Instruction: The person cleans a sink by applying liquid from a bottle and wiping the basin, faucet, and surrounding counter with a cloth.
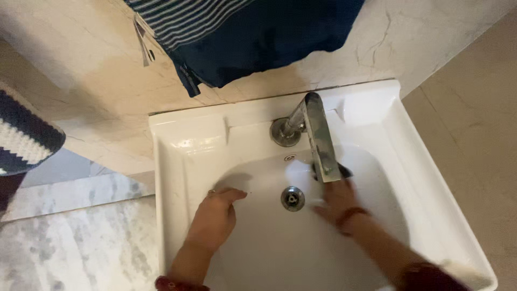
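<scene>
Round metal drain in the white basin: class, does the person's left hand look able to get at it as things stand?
Probably yes. The left hand lies inside the white basin just beside the round metal drain, with bare basin floor between them; the right hand sits on the drain's other side.

The sink (183, 145) looks like glossy white ceramic, smooth and shiny. The tap (318, 134) and drain (292, 198) are polished metal, the tap dulled with smudges. The wall (97, 70) behind looks like smooth veined marble, and striped blue cloth (242, 32) hangs over it.
</scene>
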